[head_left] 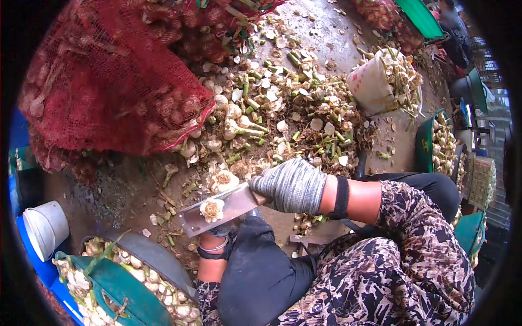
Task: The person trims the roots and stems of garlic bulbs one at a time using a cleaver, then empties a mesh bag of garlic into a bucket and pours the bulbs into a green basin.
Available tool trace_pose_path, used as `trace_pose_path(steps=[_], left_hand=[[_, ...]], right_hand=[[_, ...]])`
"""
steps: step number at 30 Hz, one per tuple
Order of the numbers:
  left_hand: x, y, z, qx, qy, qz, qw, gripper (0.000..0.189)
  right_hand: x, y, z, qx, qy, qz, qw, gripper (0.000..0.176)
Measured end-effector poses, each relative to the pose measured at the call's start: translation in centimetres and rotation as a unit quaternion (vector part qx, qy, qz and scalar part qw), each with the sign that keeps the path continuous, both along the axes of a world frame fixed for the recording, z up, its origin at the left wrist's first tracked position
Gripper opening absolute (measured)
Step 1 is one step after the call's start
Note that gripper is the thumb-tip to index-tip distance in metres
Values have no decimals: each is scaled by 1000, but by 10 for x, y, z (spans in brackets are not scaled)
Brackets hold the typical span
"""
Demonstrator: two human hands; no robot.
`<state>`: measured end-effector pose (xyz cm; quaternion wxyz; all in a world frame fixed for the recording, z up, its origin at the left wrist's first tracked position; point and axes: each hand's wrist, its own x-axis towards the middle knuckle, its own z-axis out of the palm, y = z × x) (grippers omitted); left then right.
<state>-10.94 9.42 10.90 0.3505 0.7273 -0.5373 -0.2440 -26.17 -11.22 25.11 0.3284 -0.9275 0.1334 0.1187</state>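
Note:
My right hand [291,187], in a grey knitted glove, is closed round the handle of a cleaver [242,202]. The broad metal blade reaches left across the middle of the view. A pale garlic bulb [212,209], root side up, overlaps the blade near its far end. Just beyond the blade's upper edge shows another garlic bulb [223,181]. Below the blade is my left hand [220,231], also gloved, with a bracelet at the wrist; its fingers are hidden behind the cleaver, so I cannot tell what they hold.
Red mesh sacks of garlic [119,92] stand at the upper left. Cut stalks and peelings [304,108] cover the floor ahead. A tipped white bucket [375,87] spills trimmings. Garlic-filled green tubs [425,142] stand right, a green basket [128,290] lower left, beside a white bucket [46,228].

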Motion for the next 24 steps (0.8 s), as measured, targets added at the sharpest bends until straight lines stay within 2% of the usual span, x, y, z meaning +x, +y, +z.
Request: trace_pose_path(steps=[5, 8, 10, 12, 13, 14, 15, 16, 17, 18, 19, 20, 21, 22, 24], left_hand=[[-3, 3, 3, -10, -23, -12, 1000, 45], [-5, 6, 8, -11, -39, -17, 999, 44], [-9, 3, 13, -14, -44, -19, 999, 44], [-13, 0, 20, 28, 12, 14, 999, 52], [-10, 7, -14, -4, -97, -16, 995, 57], [-11, -14, 13, 2, 102, 71, 992, 62], [-17, -29, 54, -9, 328, 128, 936, 63], [-20, -36, 78, -22, 534, 176, 827, 64], [-12, -21, 57, 11, 389, 160, 907, 63], [-9, -25, 54, 1, 384, 175, 907, 63], [-9, -29, 54, -8, 320, 156, 935, 64], [-10, -35, 53, -16, 257, 121, 959, 64], [-16, -39, 39, -24, 244, 100, 964, 67], [-24, -45, 36, -36, 388, 143, 910, 71], [-18, -53, 33, -69, 195, 111, 972, 76]], right_hand=[[3, 2, -6, 17, 46, 11, 999, 10], [1, 4, -16, 17, 29, 0, 999, 19], [1, -1, -19, 0, 67, 10, 998, 24], [-2, -4, -26, 7, 64, 3, 998, 23], [-6, -9, -31, 11, 65, -13, 998, 21], [-11, -16, -39, 14, 65, -30, 997, 19], [-23, -33, -60, -9, 90, -110, 990, 17], [-40, -49, -81, -34, 113, -190, 975, 16], [-59, -51, -89, -77, 87, -208, 971, 17], [-64, -55, -94, -120, 56, -214, 968, 18], [-61, -51, -91, -21, 62, -279, 958, 20], [-52, -43, -77, 80, 48, -325, 941, 31], [-40, -37, -71, 159, 16, -331, 930, 35], [-27, -27, -67, 239, -14, -332, 913, 39], [-7, -11, -65, 376, -55, -307, 872, 43]])
